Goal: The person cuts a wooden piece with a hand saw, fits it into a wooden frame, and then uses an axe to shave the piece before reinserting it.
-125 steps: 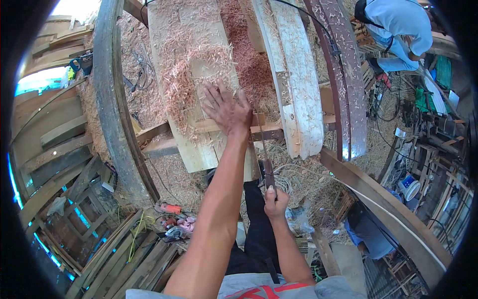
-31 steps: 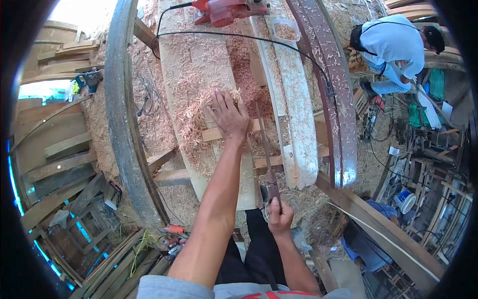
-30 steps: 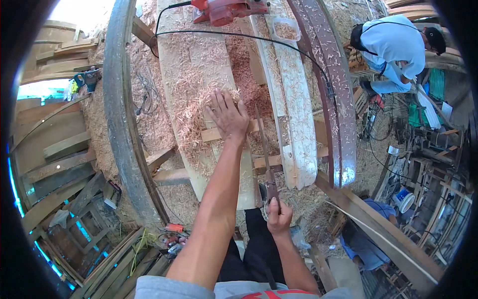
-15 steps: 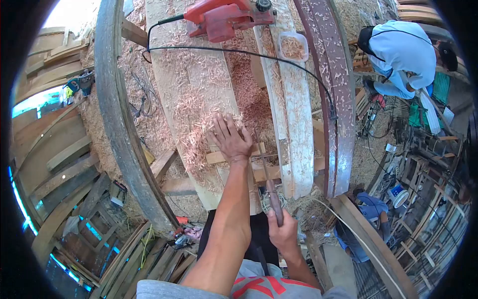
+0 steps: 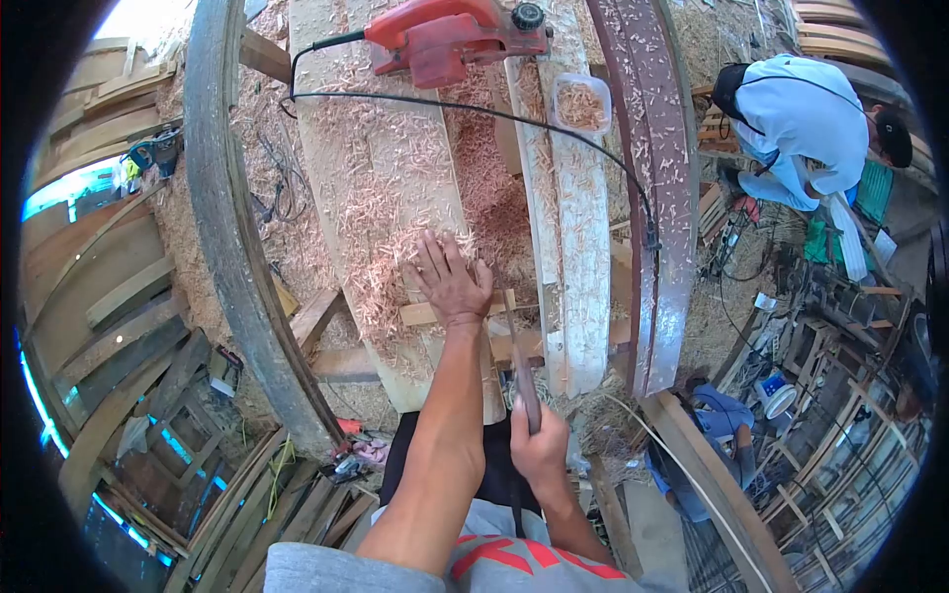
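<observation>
My left hand [image 5: 455,294] lies flat with fingers spread on a shaving-covered board [image 5: 371,188]. Its heel presses on a short wooden strip [image 5: 420,314] laid crosswise over the board. In my right hand [image 5: 541,447] is the brown handle of a handsaw [image 5: 526,390], fingers wrapped round it. The saw's narrow blade, seen nearly edge-on, points away from me and overlaps the strip near its right end, just right of my left hand. Curled wood shavings [image 5: 376,282] are heaped around my left fingertips.
A red electric planer [image 5: 440,44] rests across the boards, its black cord trailing right. Beside it sits a clear tub of shavings [image 5: 581,103]. Long beams [image 5: 237,217] flank both sides. One person [image 5: 806,119] bends at upper right; another person [image 5: 727,425] is lower right.
My right hand and the saw have moved forward and slightly left, with the blade reaching farther across the strip. My left hand stays pressed in place. The whole view has shifted slightly.
</observation>
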A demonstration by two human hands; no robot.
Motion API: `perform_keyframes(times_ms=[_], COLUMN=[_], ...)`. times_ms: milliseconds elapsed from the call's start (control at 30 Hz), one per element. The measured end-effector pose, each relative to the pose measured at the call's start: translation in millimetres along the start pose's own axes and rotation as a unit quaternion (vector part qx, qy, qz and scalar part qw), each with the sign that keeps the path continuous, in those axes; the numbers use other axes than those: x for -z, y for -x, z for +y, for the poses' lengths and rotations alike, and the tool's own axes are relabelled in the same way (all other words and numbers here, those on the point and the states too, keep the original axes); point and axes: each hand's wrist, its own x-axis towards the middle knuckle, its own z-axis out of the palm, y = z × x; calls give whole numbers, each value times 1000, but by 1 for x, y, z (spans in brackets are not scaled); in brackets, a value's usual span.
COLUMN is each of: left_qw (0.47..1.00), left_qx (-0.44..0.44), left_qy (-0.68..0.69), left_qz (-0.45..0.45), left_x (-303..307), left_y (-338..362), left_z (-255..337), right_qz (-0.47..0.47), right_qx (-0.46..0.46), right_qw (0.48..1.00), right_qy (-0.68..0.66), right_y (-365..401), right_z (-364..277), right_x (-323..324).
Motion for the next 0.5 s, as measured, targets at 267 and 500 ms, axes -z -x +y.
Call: perform_keyframes(times_ms=[267, 500], left_qw=[1000, 1000], left_qx=[-4, 5], left_qy=[14, 15], left_qz=[-10, -14], left_x=[-1, 1], left_y=[-1, 2], left_z=[-3, -3], right_qz=[-16, 28], right_qx=[8, 30], right_qw=[1000, 999], right_qy=[-24, -28], right_y=[-60, -52], right_z=[-1, 16], right_x=[-23, -39])
